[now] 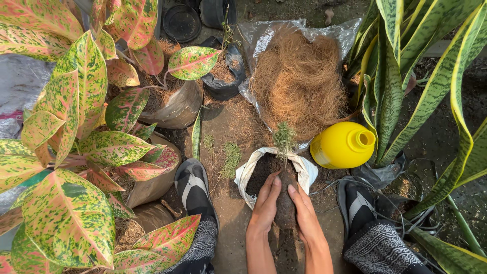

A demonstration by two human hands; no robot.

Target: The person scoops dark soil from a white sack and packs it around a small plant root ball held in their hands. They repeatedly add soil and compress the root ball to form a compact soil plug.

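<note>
Hands: left hand (265, 205), right hand (304, 213) cupping root ball (285, 203) | white bag (305, 170) | yellow bottle (341, 146)

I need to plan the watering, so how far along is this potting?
Done: the white bag holds dark soil. In hand: left hand and right hand cup a dark root ball with a small seedling at the bag. Left: the coir looks unused and the yellow bottle lies untouched.

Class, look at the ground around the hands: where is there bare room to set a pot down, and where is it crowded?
Bare dirt lies between the left shoe and the white bag. Around the yellow bottle, clear fibre bag and right shoe it is crowded.
</note>
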